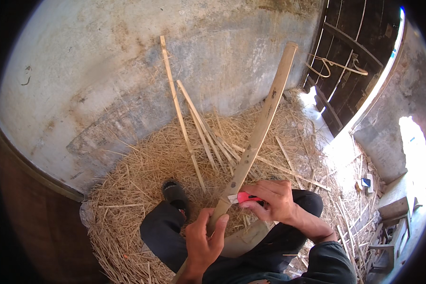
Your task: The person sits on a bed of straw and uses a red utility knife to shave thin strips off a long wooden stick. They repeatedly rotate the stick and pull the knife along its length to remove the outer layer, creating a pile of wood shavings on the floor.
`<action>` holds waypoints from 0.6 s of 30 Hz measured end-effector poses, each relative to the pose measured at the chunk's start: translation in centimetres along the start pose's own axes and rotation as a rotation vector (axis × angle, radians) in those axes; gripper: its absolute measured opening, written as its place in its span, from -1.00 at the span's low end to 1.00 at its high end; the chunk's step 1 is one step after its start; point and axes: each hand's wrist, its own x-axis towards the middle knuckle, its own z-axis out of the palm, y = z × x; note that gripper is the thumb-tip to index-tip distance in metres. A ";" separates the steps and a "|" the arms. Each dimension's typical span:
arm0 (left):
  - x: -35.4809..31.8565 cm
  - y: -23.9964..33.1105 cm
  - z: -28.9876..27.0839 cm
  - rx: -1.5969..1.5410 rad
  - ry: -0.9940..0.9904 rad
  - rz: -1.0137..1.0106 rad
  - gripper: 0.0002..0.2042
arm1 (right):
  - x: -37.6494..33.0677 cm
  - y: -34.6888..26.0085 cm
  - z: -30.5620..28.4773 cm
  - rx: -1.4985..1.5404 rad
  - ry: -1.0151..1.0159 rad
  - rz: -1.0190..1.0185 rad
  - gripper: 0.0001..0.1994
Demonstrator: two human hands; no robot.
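Observation:
A long, flat strip of bamboo (259,130) slants up from my lap toward the far right, with dark spots at its joints. Around its lower part my left hand (203,244) is closed, thumb along the near side. My right hand (274,201) grips a red utility knife (246,197). The knife's short blade touches the strip's right edge, just above my left hand. Below the strip, a pale curved piece (246,239) lies across my lap; I cannot make out what it is.
Straw-like shavings (132,175) cover the floor around my legs. Several thin bamboo strips (175,94) lean on the stained wall (118,61) or lie ahead. A dark slatted door (350,42) stands at the far right, with a wooden stool (388,246) nearer on the right.

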 end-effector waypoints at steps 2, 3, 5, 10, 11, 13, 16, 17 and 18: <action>-0.2 0.2 -0.1 -0.013 -0.018 -0.039 -0.81 | 0.1 -0.1 -0.1 -0.004 0.010 -0.001 -0.65; -0.2 0.3 -0.1 -0.020 -0.028 -0.059 -0.80 | 0.2 -0.1 -0.3 -0.007 0.015 0.000 -0.65; -0.3 0.2 -0.1 -0.030 -0.026 -0.061 -0.80 | 0.6 0.6 -0.4 -0.014 0.043 -0.039 -0.67; -0.4 0.0 0.2 -0.083 0.001 -0.030 -0.80 | 1.3 0.2 -1.3 -0.082 0.028 -0.051 -0.72; -0.5 0.0 0.1 -0.090 -0.005 -0.057 -0.79 | 1.5 0.1 -1.6 -0.092 0.002 -0.052 -0.73; -0.9 -0.1 -0.3 -0.066 -0.021 -0.091 -0.79 | 2.2 1.1 -2.0 -0.101 0.073 0.019 -0.74; -2.2 -0.8 -0.5 -0.032 -0.052 -0.127 -0.78 | 3.0 3.7 -3.0 -0.109 0.236 0.165 -0.76; -2.4 -0.7 -0.5 -0.050 -0.056 -0.149 -0.77 | 2.9 3.7 -3.4 -0.112 0.209 0.165 -0.76; -2.6 -0.6 -0.5 -0.069 -0.057 -0.175 -0.76 | 3.0 3.7 -3.6 -0.112 0.178 0.165 -0.75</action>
